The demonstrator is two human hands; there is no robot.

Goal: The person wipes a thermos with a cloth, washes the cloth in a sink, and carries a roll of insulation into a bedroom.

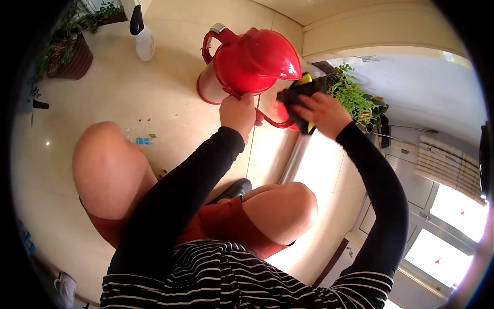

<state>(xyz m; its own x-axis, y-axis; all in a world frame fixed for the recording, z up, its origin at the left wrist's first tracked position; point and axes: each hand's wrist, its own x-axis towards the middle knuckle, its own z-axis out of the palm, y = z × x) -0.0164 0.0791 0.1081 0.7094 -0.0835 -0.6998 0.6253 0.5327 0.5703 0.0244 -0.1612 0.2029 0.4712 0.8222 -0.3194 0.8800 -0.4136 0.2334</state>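
Observation:
A red thermos jug (247, 62) with a pale body stands on the tiled floor in front of me. Its spout points right, and its rear handle, with a silver button, is at the upper left. My left hand (238, 114) is closed around a curved red carrying handle (275, 122) at the jug's near side. To the right of the jug, my right hand (324, 113) grips a black cloth with yellow patches (301, 100). That hand is slightly blurred, and the cloth lies over part of the red handle's far end; whether they touch, I cannot tell.
A white spray bottle (144, 42) with a black top stands behind left. Potted plants are at the left (72, 59) and right (350, 92). A small blue scrap (144, 140) and a leaf lie on the floor. My bent knees flank my arms.

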